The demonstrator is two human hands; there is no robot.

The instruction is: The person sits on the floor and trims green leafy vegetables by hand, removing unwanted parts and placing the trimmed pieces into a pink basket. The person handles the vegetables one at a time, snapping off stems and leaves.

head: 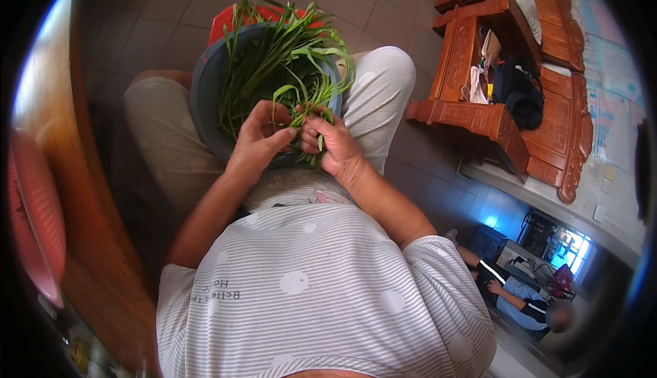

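A grey-blue plastic tub [203,103] stands between my knees, heaped with long leafy greens [256,72] that look like water spinach. Some stems hang over its right rim. My right hand [331,142] is closed around a small bunch of stems [328,93] above the near rim. Right beside it, my left hand [262,134] has its thumb and fingers drawn together at the same bunch, seemingly pinching a stem. Its curled fingertips are partly hidden. A few leaf ends poke out below my right fist.
Behind the tub shows a red plastic object [220,23]. A wooden table edge [97,183] runs along the left, with a pink plastic basket [38,219]. To the right stands a carved wooden bench [462,75] with a black bag [518,90]. A person [518,296] sits farther back.
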